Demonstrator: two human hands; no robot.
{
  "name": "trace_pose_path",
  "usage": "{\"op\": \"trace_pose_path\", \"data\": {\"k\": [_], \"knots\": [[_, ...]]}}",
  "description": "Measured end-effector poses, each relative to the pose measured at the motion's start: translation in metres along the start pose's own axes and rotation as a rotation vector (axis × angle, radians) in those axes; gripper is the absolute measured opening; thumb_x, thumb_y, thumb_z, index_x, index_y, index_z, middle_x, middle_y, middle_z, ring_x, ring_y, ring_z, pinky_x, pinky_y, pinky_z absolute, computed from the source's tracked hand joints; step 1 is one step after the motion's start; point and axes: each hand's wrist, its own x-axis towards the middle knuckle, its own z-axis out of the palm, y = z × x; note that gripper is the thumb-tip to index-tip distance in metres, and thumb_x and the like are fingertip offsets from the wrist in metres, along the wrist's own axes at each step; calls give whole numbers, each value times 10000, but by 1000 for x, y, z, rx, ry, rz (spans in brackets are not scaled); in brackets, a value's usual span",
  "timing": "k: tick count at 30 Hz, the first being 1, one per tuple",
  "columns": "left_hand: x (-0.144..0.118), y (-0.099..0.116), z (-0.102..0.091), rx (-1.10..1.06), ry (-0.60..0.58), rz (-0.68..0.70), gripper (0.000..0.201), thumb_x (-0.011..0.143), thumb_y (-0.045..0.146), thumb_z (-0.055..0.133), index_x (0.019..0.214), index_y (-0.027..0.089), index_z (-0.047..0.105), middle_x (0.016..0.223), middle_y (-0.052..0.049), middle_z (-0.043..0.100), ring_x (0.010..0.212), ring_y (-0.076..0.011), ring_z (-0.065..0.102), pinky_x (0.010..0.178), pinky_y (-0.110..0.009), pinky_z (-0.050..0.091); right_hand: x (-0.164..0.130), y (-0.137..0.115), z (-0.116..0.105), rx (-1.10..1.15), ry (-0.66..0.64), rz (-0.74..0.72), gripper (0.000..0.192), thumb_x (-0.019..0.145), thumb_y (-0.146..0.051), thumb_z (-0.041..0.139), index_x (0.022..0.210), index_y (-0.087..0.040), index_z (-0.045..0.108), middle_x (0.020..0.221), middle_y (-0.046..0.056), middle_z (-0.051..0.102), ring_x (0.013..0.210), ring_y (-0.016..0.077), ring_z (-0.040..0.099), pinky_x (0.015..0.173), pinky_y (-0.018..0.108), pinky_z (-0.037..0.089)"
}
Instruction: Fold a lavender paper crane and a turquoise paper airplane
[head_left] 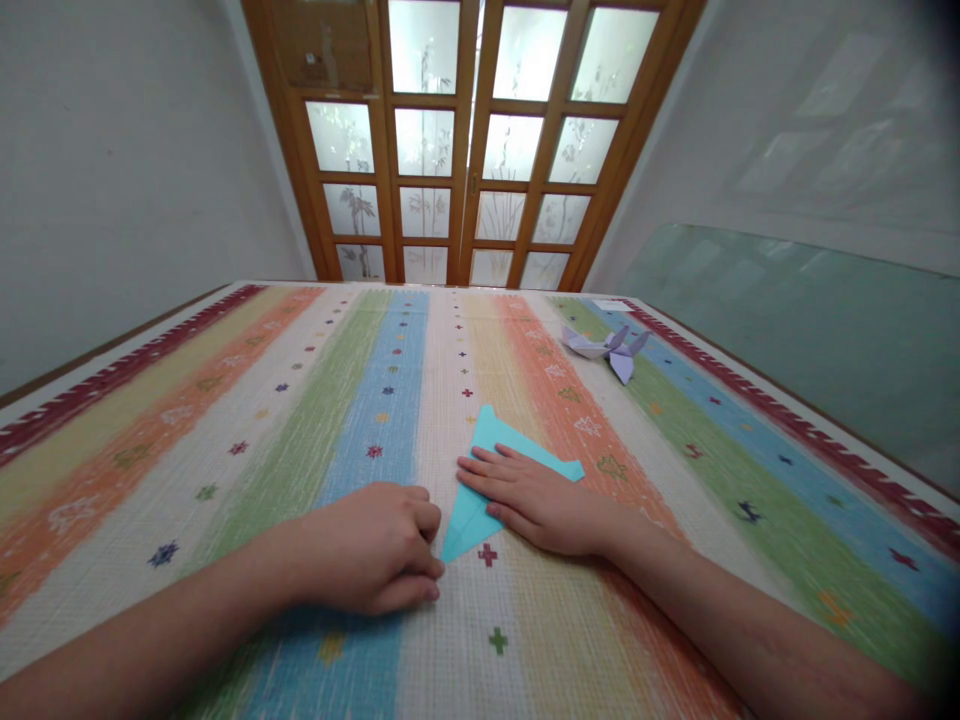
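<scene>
Folded turquoise paper (pixel 487 440), thin, crisp-edged, roughly triangular, flat on the middle of the tabletop (pixel 225 450), one sharp tip aimed at the near edge. Pinned under the right hand (pixel 536 500), palm down, fingers (pixel 484 470) spread flat and straight across the sheet, gripping nothing. Touched at its lower left edge by the left hand (pixel 375 545), fingers curled under into a loose fist, knuckles against the paper's tip. Underneath, a woven cloth in pastel stripes, dotted with small crosses and stars. Far right, well apart, a lilac origami figure (pixel 609 347) with pointed wings. Beyond, a wood-framed door (pixel 469 150) with frosted glass panes.
</scene>
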Motion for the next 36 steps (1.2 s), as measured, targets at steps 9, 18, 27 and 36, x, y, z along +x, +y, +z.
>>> {"op": "trace_pose_path", "data": {"k": [9,18,27,36], "knots": [[-1,-10,6,-33,115,-85,270,949,266,535,718,186,649,718,-44,616,701,-176,568,662,-303,436,0,-4,-4,-28,39,-10,518,1040,-340,422,1550,-316,334,1603,9,351,1498,226,270,1238,485,186],[13,-16,25,-2,179,-124,240,936,379,596,1041,186,693,1044,-88,679,997,-249,605,888,-395,479,2,-10,-9,-100,214,-20,380,984,-271,504,1352,-232,591,1403,94,595,1282,248,535,1099,462,393],[15,-14,31,-25,212,-148,212,909,272,603,1092,199,681,1150,-96,664,1089,-266,595,986,-450,444,2,-8,-7,-112,298,-69,328,986,-249,496,1289,-239,619,1338,84,629,1270,249,529,1116,486,366],[16,-15,33,-39,201,-49,216,924,334,609,1080,203,682,1168,-103,658,1123,-262,598,1029,-444,440,3,-13,-7,-177,160,-10,453,1012,-312,445,1461,-268,484,1542,92,452,1487,291,276,1203,593,162]]}}
